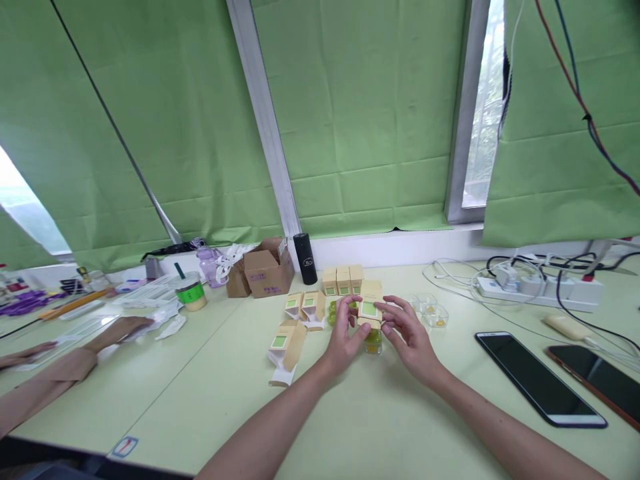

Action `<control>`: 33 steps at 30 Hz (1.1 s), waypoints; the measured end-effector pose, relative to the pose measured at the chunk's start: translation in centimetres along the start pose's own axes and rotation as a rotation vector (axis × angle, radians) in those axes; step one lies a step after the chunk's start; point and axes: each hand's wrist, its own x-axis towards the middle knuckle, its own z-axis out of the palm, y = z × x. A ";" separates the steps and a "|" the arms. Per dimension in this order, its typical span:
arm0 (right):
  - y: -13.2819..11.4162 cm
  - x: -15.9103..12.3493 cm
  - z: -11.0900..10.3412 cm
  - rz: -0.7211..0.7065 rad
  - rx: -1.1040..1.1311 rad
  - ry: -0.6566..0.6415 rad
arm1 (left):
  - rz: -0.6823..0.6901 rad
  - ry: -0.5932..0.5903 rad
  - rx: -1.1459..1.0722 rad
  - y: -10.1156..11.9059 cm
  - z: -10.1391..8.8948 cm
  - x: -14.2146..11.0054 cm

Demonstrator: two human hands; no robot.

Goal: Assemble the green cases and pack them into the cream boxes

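My left hand (344,337) and my right hand (407,335) both pinch a small tan carton with a green label (370,305), held upright just above the pale green table (380,413). A small jar with yellow-green contents (373,341) stands under the carton, between my palms. Three closed cartons of the same kind (343,281) stand in a row behind. Open cartons (306,307) and one lying on its side (286,347) sit to the left of my hands.
Two phones (540,379) lie at the right, behind them a power strip with cables (540,287). Clear little trays (431,308), a black bottle (305,259), a brown box (265,272) and a taped cup (191,292) stand further back. Another person's hands (123,328) rest at left.
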 end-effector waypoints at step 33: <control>-0.2 -0.2 0.2 -0.042 0.000 -0.010 | 0.009 -0.002 0.035 0.0 0.0 0.0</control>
